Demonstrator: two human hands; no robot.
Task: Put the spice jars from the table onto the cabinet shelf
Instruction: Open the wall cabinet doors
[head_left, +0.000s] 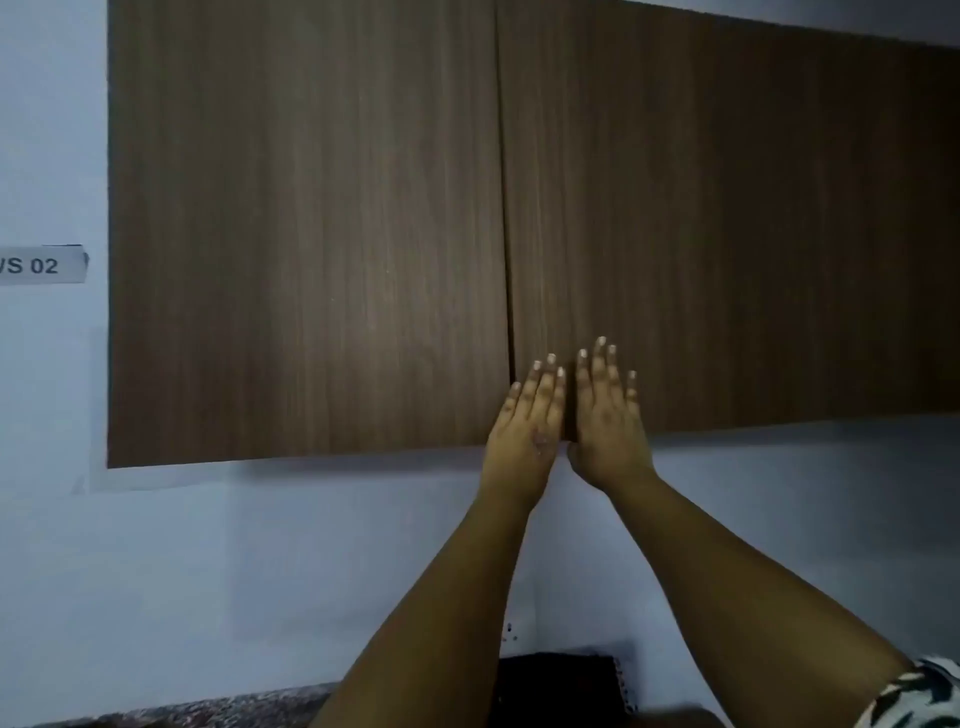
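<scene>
A brown wood-grain wall cabinet (311, 234) fills the upper view, both doors closed with a thin seam between them. My left hand (527, 426) lies flat with straight fingers on the lower corner of the right door (727, 234), just right of the seam. Beside it, my right hand (610, 421) presses flat on the same door, fingers pointing up. Neither hand holds anything. No spice jars and no shelf are visible; the doors hide the inside.
A pale blue wall surrounds the cabinet, with a white label (41, 265) reading "S 02" at the left. At the bottom edge lie a dark patterned surface (208, 709) and a dark object (556, 675) behind my forearms.
</scene>
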